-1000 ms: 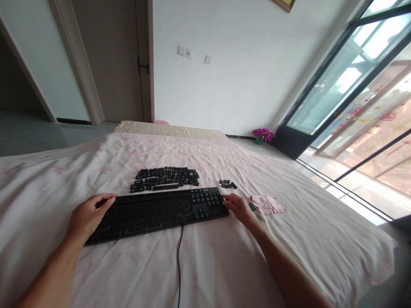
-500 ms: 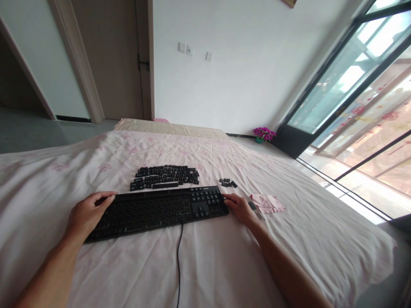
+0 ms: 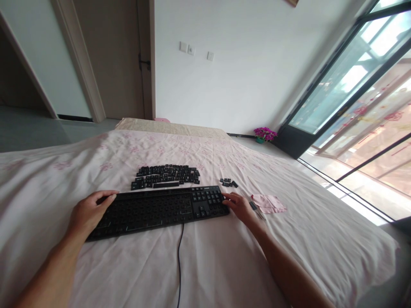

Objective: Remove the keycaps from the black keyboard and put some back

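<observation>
A black keyboard [image 3: 160,209] lies across the pink flowered bed sheet [image 3: 208,265], its cable [image 3: 179,265] running toward me. Most of its keycaps are off; only the number pad at its right end still has keys. My left hand [image 3: 88,210] grips the keyboard's left end, fingers curled over the far edge. My right hand [image 3: 240,206] holds the right end, fingertips on the edge by the number pad. Behind the keyboard sits a laid-out group of loose black keycaps [image 3: 165,176]. A few more keycaps [image 3: 228,183] lie to its right.
A small pink cloth [image 3: 269,203] and a thin dark tool [image 3: 253,206] lie just right of my right hand. A beige mat [image 3: 170,127] lies beyond the bed. A pot of purple flowers [image 3: 263,134] stands by the wall. Glass doors fill the right side.
Both hands stay on the keyboard's ends. The keyboard has shifted slightly away from me, or my head has tilted a little; nothing was picked up or let go.
</observation>
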Tool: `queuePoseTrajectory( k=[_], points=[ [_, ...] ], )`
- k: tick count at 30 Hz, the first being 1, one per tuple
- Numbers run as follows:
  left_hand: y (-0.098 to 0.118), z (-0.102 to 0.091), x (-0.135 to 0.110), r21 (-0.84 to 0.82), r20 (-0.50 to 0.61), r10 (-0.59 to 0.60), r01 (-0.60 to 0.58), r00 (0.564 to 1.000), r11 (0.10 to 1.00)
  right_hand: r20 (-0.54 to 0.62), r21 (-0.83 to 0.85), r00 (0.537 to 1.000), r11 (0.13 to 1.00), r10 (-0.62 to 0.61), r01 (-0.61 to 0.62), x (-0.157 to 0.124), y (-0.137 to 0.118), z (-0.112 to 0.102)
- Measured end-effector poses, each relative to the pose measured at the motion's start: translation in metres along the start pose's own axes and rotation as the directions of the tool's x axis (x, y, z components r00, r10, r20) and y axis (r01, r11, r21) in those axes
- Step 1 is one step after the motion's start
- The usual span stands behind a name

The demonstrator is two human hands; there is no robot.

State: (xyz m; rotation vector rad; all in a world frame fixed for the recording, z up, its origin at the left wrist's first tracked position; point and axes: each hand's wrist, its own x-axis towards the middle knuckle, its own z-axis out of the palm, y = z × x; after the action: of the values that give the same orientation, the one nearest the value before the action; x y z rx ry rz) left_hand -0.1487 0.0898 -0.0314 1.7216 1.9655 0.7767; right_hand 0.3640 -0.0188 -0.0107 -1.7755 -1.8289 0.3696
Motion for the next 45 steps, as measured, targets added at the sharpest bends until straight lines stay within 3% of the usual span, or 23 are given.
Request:
queuePoseTrajectory(
  k=[10,22,31,45],
  points=[
    [0.002,-0.001,-0.001,-0.004,-0.001,-0.002,0.002,1.000,1.000,0.049,-0.216,0.998,0.975,-0.045,0.054,0.007,-0.020,-0.014],
    [0.002,0.000,-0.001,0.001,-0.010,0.006,-0.006,1.000,1.000,0.035,-0.158,0.999,0.986,-0.042,0.047,0.006,-0.012,-0.012],
    [0.000,0.001,0.000,-0.014,0.011,-0.005,0.005,1.000,1.000,-0.009,0.058,1.000,0.998,0.024,-0.023,0.003,0.004,0.002],
    [-0.003,0.002,0.003,-0.017,0.009,-0.001,0.001,1.000,1.000,-0.006,-0.133,1.000,0.991,-0.015,0.014,0.001,-0.010,-0.002]
  ],
)
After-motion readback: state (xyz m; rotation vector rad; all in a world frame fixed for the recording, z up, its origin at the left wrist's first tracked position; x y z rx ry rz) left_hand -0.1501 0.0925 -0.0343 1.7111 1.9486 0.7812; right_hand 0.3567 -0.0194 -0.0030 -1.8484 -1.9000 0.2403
